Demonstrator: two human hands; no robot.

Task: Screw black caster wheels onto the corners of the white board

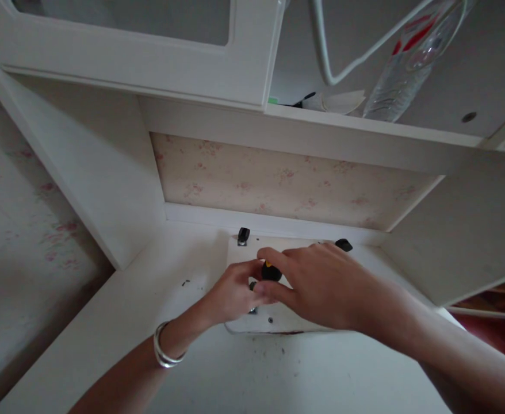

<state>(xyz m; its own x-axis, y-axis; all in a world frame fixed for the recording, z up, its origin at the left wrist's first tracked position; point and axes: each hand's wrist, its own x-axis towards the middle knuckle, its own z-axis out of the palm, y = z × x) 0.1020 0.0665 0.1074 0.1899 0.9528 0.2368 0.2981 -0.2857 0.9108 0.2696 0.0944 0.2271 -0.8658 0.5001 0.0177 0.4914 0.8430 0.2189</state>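
Note:
A white board (291, 323) lies on the white surface, with a black caster (244, 236) at its far left corner and another dark caster (344, 245) at the far right. My right hand (321, 282) grips a black and yellow tool handle (271, 271) between thumb and fingers, above the board. Close against it, my left hand (233, 290) has its fingers pinched beside a small dark caster, mostly covered by the fingers. What exactly those fingertips hold is hidden. A metal plate shows just under them.
White side panels (92, 161) rise at left and right. Overhead, a shelf (364, 129) bears a clear plastic bottle (399, 86), a white cable (328, 63) and small items. Dark crumbs and scraps (186, 282) dot the white surface (149, 310).

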